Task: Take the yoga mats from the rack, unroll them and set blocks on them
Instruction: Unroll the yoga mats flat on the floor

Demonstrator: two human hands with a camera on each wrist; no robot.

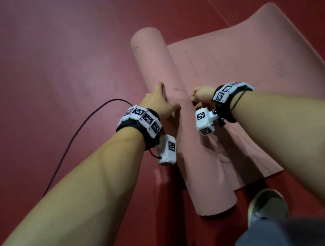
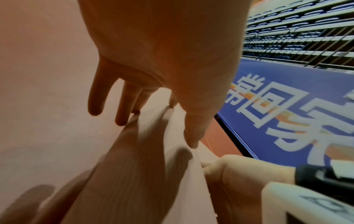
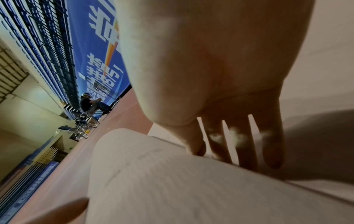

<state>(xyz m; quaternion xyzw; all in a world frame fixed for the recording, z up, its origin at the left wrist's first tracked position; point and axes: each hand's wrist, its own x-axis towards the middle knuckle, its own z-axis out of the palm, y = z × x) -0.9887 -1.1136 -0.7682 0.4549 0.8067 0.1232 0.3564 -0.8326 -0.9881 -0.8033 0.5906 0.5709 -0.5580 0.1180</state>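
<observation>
Overhead, a pink yoga mat [image 1: 177, 106] lies half unrolled on the red floor [image 1: 57, 63]. The left hand [image 1: 159, 102], fingers straight, presses the roll's left side; the right hand [image 1: 202, 96] is on its right side. Left wrist view: white Chinese characters, blurred, on a blue banner [image 2: 287, 113] beyond the mat. Right wrist view: extended fingers [image 3: 247, 145] touch the roll.

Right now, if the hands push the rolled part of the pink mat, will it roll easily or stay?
It will probably roll: the rolled part is a smooth, even cylinder lying on a flat floor. It looks soft, not stiff, since the unrolled sheet shows ripples. The left hand and right hand rest on it with straight fingers, suggesting little force suffices.
</observation>
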